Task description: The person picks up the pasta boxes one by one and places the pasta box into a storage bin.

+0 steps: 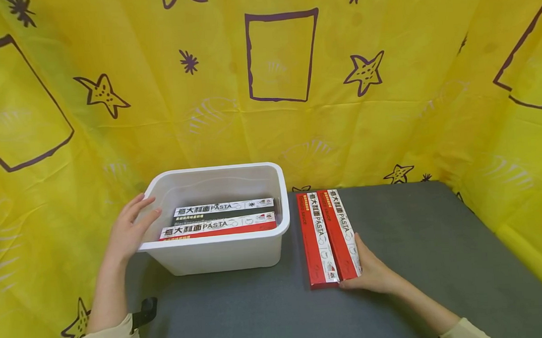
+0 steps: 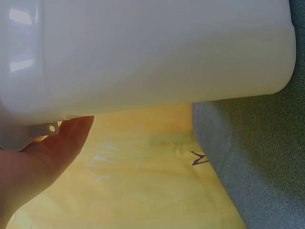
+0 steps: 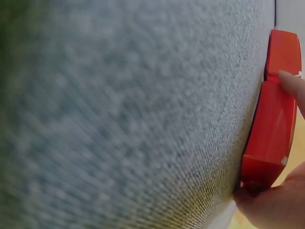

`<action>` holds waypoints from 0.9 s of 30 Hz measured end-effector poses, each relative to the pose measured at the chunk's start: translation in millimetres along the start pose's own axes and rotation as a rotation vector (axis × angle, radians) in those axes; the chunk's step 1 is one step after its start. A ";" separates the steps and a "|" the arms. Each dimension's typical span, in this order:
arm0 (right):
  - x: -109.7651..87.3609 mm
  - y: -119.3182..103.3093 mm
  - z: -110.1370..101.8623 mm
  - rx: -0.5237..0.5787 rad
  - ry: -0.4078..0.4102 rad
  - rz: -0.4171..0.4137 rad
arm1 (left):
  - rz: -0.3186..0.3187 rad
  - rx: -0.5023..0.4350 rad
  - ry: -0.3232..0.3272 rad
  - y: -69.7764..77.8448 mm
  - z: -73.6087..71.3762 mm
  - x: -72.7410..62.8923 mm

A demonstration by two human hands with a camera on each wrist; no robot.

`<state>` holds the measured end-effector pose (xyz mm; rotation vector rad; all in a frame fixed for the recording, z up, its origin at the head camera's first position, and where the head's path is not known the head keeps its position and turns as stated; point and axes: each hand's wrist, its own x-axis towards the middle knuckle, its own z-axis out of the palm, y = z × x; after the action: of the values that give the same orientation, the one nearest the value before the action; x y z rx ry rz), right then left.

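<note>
In the head view my left hand [image 1: 130,226] holds the left rim of a white plastic bin [image 1: 225,254], thumb over the inside and fingers at the outer edge. Its fingers [image 2: 76,136] also show beside the rim in the left wrist view. Flat on the table lie two red and white pasta boxes side by side, a left box [image 1: 312,238] and a right box [image 1: 339,226]. My right hand [image 1: 370,268] grips the near part of the right box, thumb at its near end and fingers along its right side.
Inside the bin are more pasta boxes, a red one [image 1: 237,224] in front of a dark one [image 1: 227,211]. The dark grey table [image 1: 223,312] meets a yellow patterned cloth [image 1: 206,136] at the back and sides. A black strap [image 1: 145,312] sits at my left wrist.
</note>
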<state>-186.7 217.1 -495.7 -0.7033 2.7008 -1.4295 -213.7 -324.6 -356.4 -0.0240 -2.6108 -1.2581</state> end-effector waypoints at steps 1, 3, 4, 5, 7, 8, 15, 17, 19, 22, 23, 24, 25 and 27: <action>-0.2 -0.5 0.1 -0.011 0.004 0.015 | 0.000 -0.002 0.001 0.0 0.0 0.1; -0.7 -1.3 0.2 -0.036 0.015 0.046 | 0.000 -0.004 0.002 -0.1 0.0 0.4; -1.1 -1.9 0.3 -0.046 0.019 0.062 | 0.001 -0.005 0.002 -0.3 0.0 0.4; -1.8 -2.7 0.3 -0.061 0.024 0.075 | 0.002 -0.006 0.002 -0.5 0.1 0.6; -2.7 -3.3 0.0 -0.075 0.034 0.100 | 0.002 -0.003 0.000 -0.6 0.3 0.6; -3.3 -3.6 -0.3 -0.078 0.038 0.111 | 0.001 -0.002 0.000 -0.8 0.3 0.5; -6.5 -7.6 -3.6 -0.115 0.042 0.191 | -0.006 -0.014 0.003 -2.1 0.3 0.2; -7.4 -9.6 -5.0 -0.130 0.044 0.208 | -0.008 -0.018 0.003 -2.3 0.3 0.0; -8.3 -11.8 -6.6 -0.140 0.050 0.222 | -0.008 -0.019 0.002 -2.4 0.3 -0.1; -9.9 -14.4 -8.4 -0.137 0.067 0.237 | -0.006 -0.015 -0.001 -2.4 0.2 -0.1; -10.4 -15.0 -8.9 -0.134 0.076 0.238 | -0.005 -0.015 -0.001 -2.3 0.2 -0.2; -10.9 -15.6 -9.3 -0.129 0.085 0.239 | -0.005 -0.015 -0.001 -2.2 0.2 -0.2; -11.3 -16.1 -9.6 -0.123 0.095 0.238 | -0.006 -0.015 -0.001 -2.1 0.1 -0.3; -11.9 -17.5 -10.3 -0.121 0.115 0.239 | -0.007 -0.017 -0.001 -1.9 0.1 -0.5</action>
<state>-171.5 221.3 -478.3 -0.2942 2.8580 -1.2982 -213.5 -325.7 -358.0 -0.0186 -2.6032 -1.2826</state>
